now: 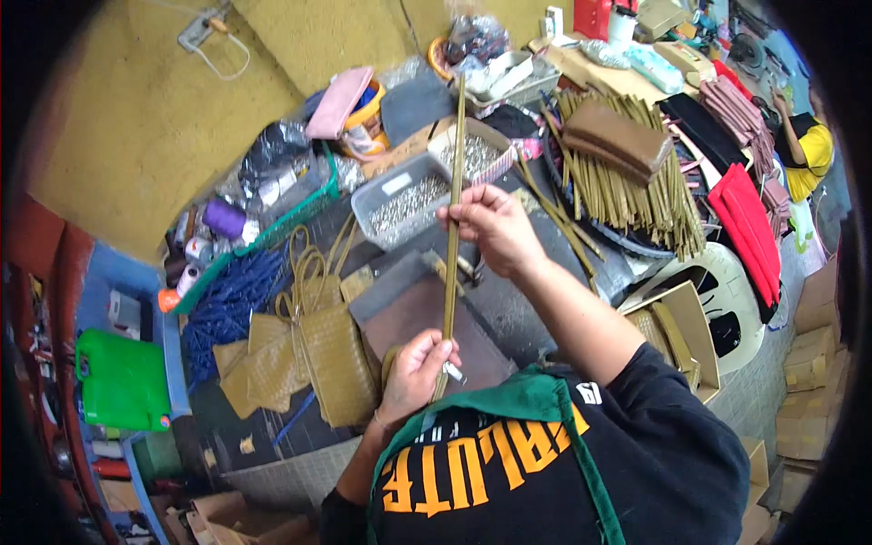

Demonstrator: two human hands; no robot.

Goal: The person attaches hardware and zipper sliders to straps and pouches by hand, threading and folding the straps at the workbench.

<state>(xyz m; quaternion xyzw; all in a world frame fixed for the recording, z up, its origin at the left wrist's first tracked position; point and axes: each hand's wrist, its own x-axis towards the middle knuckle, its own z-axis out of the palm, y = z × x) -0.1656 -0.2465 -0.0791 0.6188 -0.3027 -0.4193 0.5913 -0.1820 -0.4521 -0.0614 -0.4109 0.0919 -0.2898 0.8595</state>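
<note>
A long, narrow olive-brown strap (451,282) runs upright in front of my chest, held in both hands. My left hand (413,372) is closed on its lower part, and a small shiny metal piece (452,371) shows beside the fingers. Higher up, my right hand (498,227) pinches the strap between thumb and fingertips. Behind it stand a grey bin of small metal pieces (404,204) and a second, pale bin (472,154) with similar pieces. Left of my left hand lie flat olive-brown woven-pattern pouches (336,363) with thin looped straps.
Right of my hands, a brown folded case (618,141) rests on a heap of olive strips (636,200). Farther right are red pieces (745,227), a white plastic chair (740,309) and a co-worker in yellow (808,154). Blue strips (227,309) and a green case (123,380) are left.
</note>
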